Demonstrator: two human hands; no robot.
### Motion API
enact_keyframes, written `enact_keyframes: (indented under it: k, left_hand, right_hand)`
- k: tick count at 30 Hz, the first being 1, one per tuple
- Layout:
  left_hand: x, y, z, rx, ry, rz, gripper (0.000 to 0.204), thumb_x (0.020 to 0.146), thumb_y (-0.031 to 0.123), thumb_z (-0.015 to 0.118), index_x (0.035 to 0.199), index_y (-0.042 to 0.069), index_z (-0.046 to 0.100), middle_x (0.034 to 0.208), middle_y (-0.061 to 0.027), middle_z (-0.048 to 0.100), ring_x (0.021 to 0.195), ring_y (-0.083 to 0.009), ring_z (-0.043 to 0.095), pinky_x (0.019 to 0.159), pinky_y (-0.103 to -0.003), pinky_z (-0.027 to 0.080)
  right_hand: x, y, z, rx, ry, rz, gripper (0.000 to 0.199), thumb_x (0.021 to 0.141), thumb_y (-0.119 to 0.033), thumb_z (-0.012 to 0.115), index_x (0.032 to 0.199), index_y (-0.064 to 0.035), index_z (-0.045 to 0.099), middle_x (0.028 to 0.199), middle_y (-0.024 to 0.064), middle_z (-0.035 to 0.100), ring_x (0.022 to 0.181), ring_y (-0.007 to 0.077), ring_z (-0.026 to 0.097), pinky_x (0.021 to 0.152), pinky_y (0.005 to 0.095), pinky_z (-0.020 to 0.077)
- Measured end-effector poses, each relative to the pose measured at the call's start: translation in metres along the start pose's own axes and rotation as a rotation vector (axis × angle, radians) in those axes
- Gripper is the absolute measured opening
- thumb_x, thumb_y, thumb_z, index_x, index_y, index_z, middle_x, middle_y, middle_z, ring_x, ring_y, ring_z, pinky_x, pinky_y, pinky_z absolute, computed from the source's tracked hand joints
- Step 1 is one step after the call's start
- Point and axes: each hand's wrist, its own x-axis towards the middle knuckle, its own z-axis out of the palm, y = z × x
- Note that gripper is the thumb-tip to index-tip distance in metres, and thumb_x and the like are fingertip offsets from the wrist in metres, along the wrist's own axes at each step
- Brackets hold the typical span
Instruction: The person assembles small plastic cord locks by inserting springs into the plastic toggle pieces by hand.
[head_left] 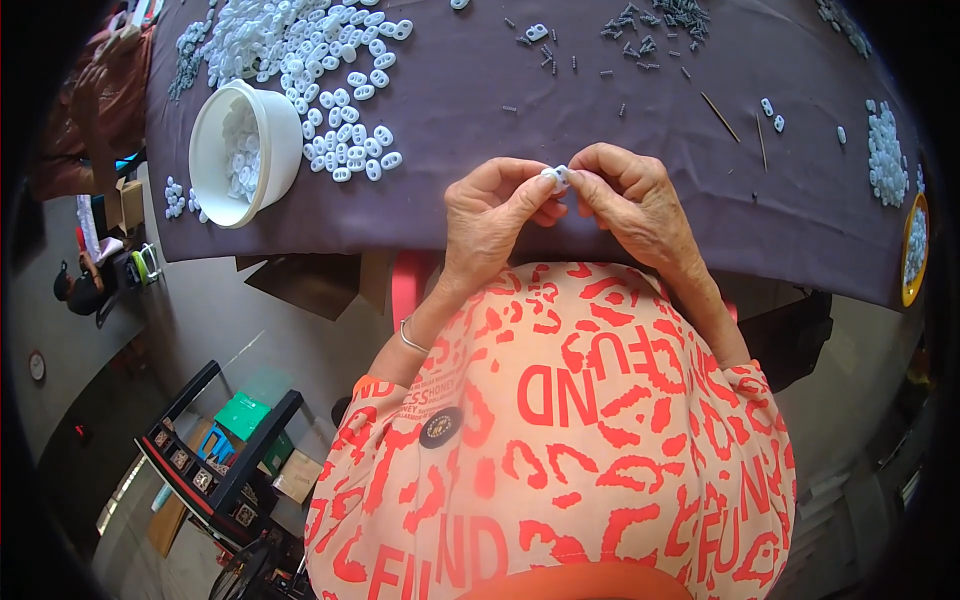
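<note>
My left hand (pixel 495 215) and my right hand (pixel 630 200) meet over the near edge of a table under a dark purple cloth (pixel 470 150). Between the fingertips of both hands I pinch a small white plastic piece (pixel 556 176). A thin bracelet circles my left wrist. A heap of similar small white oval pieces (pixel 330 70) lies to the far left. Small dark screws or pins (pixel 640 35) are scattered at the far middle.
A white bowl (pixel 285 140) with white pieces inside tilts at the left of the table. More white pieces (pixel 884 150) and a yellow-rimmed dish (pixel 915 250) sit at the right edge. Thin wooden sticks (pixel 720 117) lie right of centre. A black rack (pixel 215 470) stands on the floor.
</note>
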Motion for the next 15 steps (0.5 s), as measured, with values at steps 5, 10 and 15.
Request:
enact_keyframes:
  k: [5, 10, 15]
  left_hand:
    - [-0.0014, -0.0003, -0.0001, -0.016, 0.0, -0.001, 0.013, 0.083, 0.007, 0.062, 0.092, -0.002, 0.062, 0.081, -0.0081, 0.066, 0.067, -0.0111, 0.063, 0.06, -0.021, 0.051]
    - [-0.0021, -0.0033, 0.0016, -0.057, 0.035, 0.024, 0.012, 0.083, 0.007, 0.062, 0.091, -0.002, 0.061, 0.082, -0.0076, 0.065, 0.066, -0.01, 0.062, 0.06, -0.02, 0.051]
    - [-0.0024, -0.0029, 0.0006, -0.038, 0.032, 0.008, 0.012, 0.084, 0.005, 0.061, 0.091, -0.004, 0.059, 0.083, -0.0125, 0.065, 0.067, -0.0137, 0.063, 0.059, -0.021, 0.053]
  right_hand:
    - [-0.0018, -0.0019, 0.0035, 0.007, -0.003, 0.046, 0.013, 0.088, -0.014, 0.054, 0.086, -0.0026, 0.06, 0.061, -0.0036, 0.052, 0.054, 0.0014, 0.045, 0.046, 0.0172, 0.0346]
    - [-0.002, -0.0002, 0.0047, 0.077, 0.013, 0.05, 0.012, 0.089, -0.014, 0.054, 0.087, -0.0033, 0.06, 0.06, -0.0042, 0.051, 0.052, 0.0005, 0.044, 0.044, 0.0157, 0.0337]
    - [-0.001, -0.0041, 0.0029, 0.118, -0.003, 0.11, 0.012, 0.085, -0.013, 0.055, 0.083, -0.0024, 0.061, 0.057, -0.0014, 0.053, 0.05, 0.0035, 0.045, 0.043, 0.0205, 0.0345]
